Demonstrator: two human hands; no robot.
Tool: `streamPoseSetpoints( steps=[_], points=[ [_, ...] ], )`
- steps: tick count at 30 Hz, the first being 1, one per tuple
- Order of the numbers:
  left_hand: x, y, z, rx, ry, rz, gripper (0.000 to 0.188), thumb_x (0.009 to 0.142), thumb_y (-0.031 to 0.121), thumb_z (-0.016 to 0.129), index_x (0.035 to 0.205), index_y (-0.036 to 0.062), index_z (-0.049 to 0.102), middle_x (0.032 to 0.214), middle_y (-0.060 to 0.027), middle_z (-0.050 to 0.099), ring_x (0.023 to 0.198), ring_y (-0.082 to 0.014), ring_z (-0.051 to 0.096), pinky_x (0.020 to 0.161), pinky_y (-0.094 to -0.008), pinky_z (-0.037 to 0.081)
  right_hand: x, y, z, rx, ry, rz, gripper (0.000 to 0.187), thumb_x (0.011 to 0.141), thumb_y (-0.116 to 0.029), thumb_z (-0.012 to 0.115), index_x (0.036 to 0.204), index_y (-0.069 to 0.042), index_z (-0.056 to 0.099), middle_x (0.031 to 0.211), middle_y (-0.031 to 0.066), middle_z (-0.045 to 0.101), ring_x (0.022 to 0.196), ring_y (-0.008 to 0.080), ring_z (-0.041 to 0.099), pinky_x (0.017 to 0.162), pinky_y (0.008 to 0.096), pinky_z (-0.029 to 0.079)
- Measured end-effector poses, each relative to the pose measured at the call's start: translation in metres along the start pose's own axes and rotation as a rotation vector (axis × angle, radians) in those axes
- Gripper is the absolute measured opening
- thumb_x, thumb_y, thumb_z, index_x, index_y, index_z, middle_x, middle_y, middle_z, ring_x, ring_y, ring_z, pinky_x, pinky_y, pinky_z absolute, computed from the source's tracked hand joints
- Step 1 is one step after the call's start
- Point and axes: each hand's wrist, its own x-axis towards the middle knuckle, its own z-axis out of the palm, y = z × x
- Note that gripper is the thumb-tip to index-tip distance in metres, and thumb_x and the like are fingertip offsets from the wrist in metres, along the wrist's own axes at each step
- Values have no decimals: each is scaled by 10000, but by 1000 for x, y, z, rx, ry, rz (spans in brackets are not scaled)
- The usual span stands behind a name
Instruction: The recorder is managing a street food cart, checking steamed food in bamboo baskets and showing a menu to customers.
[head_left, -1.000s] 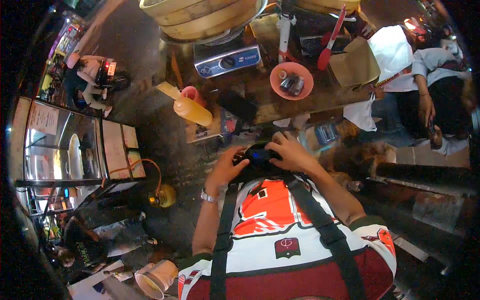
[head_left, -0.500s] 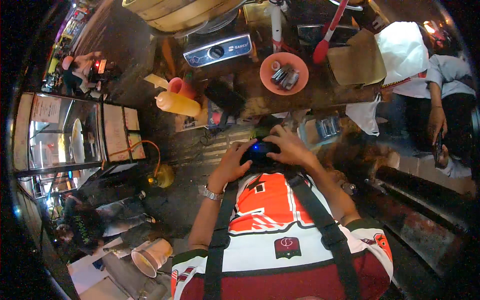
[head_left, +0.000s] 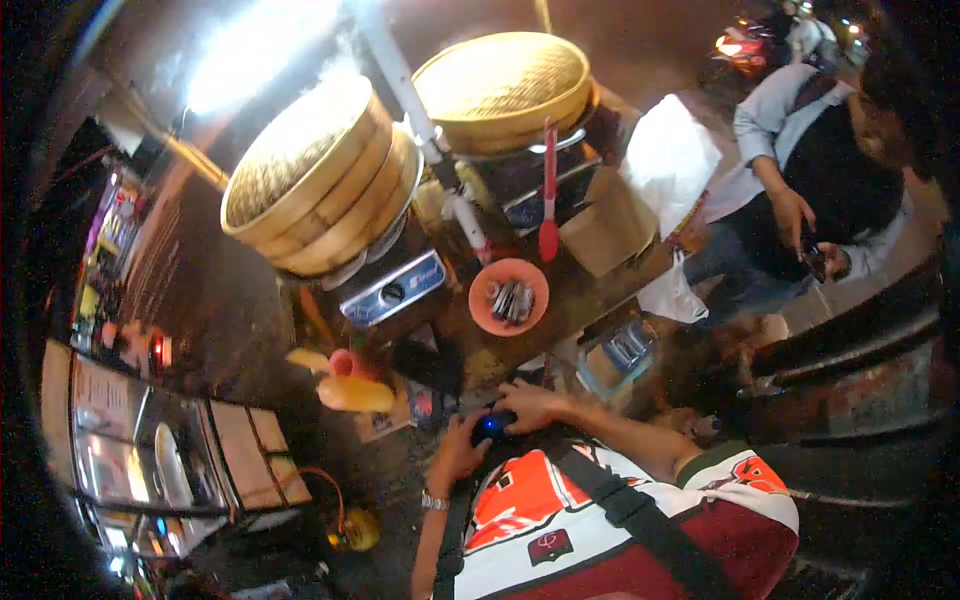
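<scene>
Close to my body, a small dark device with a glowing blue light (head_left: 491, 427) sits between my hands. My left hand (head_left: 458, 450), with a metal watch on its wrist, grips its left side. From the other side my right hand (head_left: 535, 405) bends its fingers over the device's edge. What kind of device it is stays too dark to make out. Beyond my hands, on the table, are a yellow squeeze bottle (head_left: 357, 394) lying over and a pink bowl (head_left: 492, 315) of small packets.
Two bamboo steamers, one stacked (head_left: 310, 190) and one low (head_left: 500, 90), stand on stoves at the back. A red spatula (head_left: 549, 200), a brown open box (head_left: 608, 225) and a white bag (head_left: 670, 155) lie to the right. Another person (head_left: 835, 180) sits beyond, holding a phone.
The view has tilted up and turned, so the whole steamers and a bright lamp now show. Both hands appear lower in the picture, still at the dark device.
</scene>
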Motion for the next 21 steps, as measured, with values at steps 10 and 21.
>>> streamPoseSetpoints(
  steps=[10, 21],
  points=[
    [20, -3, -13, 225, -83, 209, 521, 757, 156, 768, 1243, 94, 590, 1232, -261, 513, 1056, -460, 591, 878, -484, 521, -20, -7, -20, -24, -20, -73, 521, 745, -330, 735, 1213, -119, 646, 1317, 177, 497, 1207, 415, 444, 1023, 501, 386],
    [26, 7, -10, 208, -112, 394, 540, 755, 177, 768, 1243, 35, 585, 1272, -274, 511, 1110, -437, 563, 948, -464, 487, -50, -2, 9, 83, 125, 18, 530, 738, -274, 747, 1238, -134, 641, 1243, 175, 511, 1201, 401, 446, 1029, 508, 377]
  ],
)
